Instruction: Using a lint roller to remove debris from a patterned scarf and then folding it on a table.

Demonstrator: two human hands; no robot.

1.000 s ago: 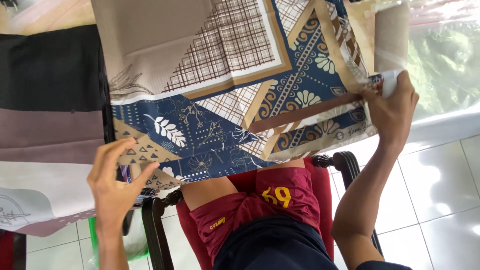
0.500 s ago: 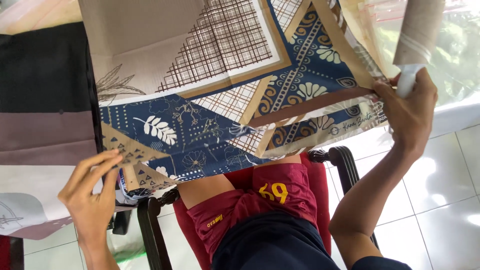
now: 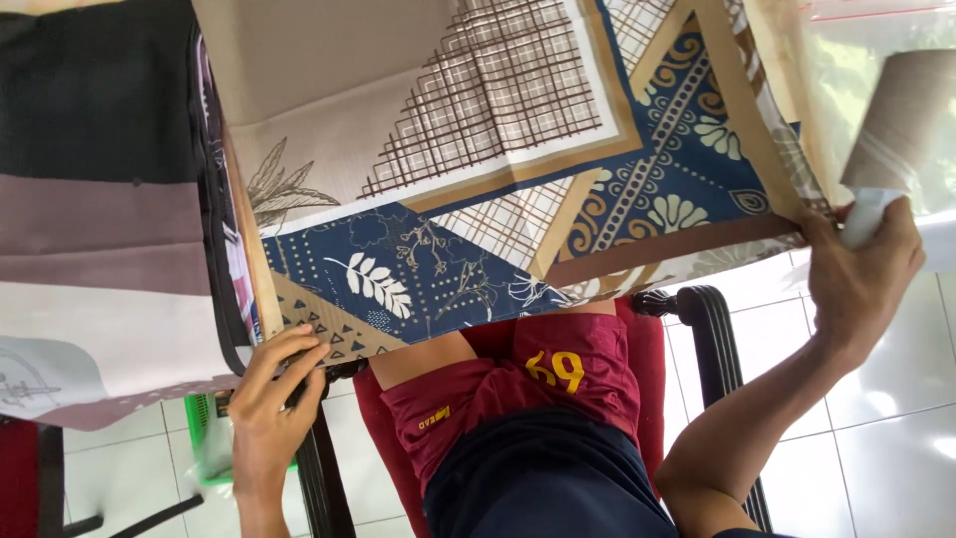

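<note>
I am pinching the patterned cloth [image 3: 498, 189] at both ends to keep it taut over my lap: left hand [image 3: 274, 399] fingers closed on one corner, right hand [image 3: 861, 269] gripping the other edge.

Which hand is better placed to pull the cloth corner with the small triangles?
Probably the left hand: its fingers already touch the triangle corner. The right hand is far away, gripping the patterned cloth at its opposite edge.

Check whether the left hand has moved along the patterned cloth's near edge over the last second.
Yes. The left hand has slid toward the cloth's left corner: it now grips the patterned cloth right beside the stacked dark fabrics, where earlier it sat further along the edge.
</note>
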